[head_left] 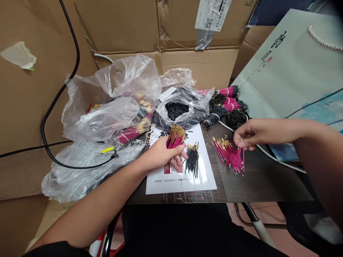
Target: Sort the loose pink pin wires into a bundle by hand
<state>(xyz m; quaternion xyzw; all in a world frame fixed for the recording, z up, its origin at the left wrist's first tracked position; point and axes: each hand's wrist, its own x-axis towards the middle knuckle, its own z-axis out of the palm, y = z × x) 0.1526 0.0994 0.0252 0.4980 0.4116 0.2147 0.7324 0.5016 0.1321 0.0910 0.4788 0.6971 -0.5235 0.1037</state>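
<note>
My left hand (167, 153) is closed round a thick bunch of pink wires with gold terminals (177, 137), the gold ends pointing up and away from me. Below it lies a printed white sheet (182, 186), and a row of black wires with gold ends (192, 160) rests on that sheet. At the right, my right hand (248, 135) pinches a few pink wires by their upper ends. They hang over a loose pile of pink wires (226, 151) spread on the dark table.
An opened plastic bag of small black sleeves (177, 110) stands behind the sheet. Clear bags (107, 114) with wire bundles fill the left. Tied pink and black bundles (227, 103) lie back right. Cardboard (198, 64) walls the rear; a pale paper bag (289, 71) leans right. Cables (44, 125) hang left.
</note>
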